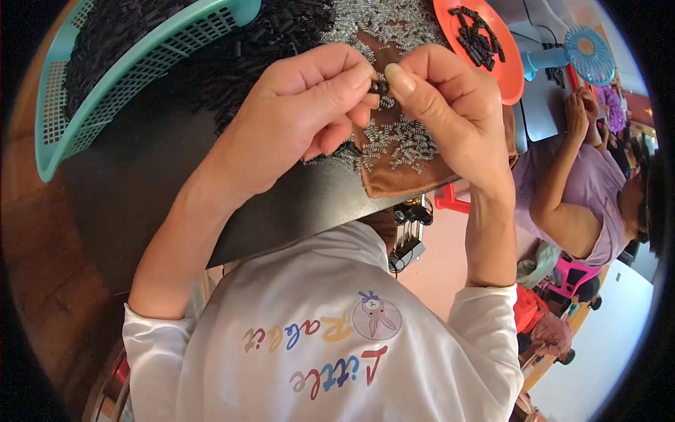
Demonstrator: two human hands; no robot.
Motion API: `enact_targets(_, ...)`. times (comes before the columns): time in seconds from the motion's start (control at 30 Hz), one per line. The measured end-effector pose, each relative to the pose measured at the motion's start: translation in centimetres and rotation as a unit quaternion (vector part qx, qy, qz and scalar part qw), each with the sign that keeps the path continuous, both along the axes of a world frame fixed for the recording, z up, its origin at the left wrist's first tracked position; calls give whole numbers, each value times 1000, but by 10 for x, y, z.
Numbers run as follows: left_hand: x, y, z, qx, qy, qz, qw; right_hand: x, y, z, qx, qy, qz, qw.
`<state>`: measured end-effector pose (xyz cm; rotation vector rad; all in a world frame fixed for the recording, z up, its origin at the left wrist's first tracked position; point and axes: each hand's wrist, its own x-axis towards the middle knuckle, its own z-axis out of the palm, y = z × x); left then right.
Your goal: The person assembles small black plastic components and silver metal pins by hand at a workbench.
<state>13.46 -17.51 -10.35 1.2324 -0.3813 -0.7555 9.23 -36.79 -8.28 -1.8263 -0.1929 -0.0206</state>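
Note:
My left hand (320, 95) and my right hand (450, 98) meet over the table, thumb and forefinger of each pinched together. Between their fingertips is a small black piece (380, 88), mostly covered by the fingers, so its exact kind does not show. Beneath the hands, many small silver metal springs (404, 144) lie loose on a brown cloth (390, 181). Loose black plastic pieces (264, 46) are heaped on the table to the left of the springs.
A teal plastic basket (133, 88) full of black pieces stands at the far left. At the far right, an orange-red plate (512, 74) holds several black pieces, near a small blue fan (589, 56). A co-worker in a purple shirt (569, 186) sits to the right.

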Motion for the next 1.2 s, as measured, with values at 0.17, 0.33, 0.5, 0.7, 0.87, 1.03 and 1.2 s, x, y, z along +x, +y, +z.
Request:
enact_targets(0.17, -10, 11, -1, -3, 32, 18, 999, -4, 8, 5, -34, -46, -12, 998)
enact_targets(0.33, -24, 20, 1, -23, 52, 45, 997, -10, 17, 12, -55, 3, 35, 998)
enact_targets(0.5, -42, 31, 2, -47, 105, 64, 991, -15, 32, 11, -110, -82, 55, 989)
enact_targets(0.7, -58, 44, -4, -66, 137, 72, 986, -25, 48, 8, -197, -162, 83, 963)
enact_targets(0.87, -68, 49, -10, -86, 127, 70, 986, -34, 61, 6, -246, -267, 74, 929)
enact_targets(1.03, -70, 57, -6, -113, 151, 28, 982, -31, 54, 10, -162, -144, 137, 966)
enact_targets(1.2, -67, 57, -9, -110, 137, 20, 984, -29, 55, 9, -91, -3, 145, 985)
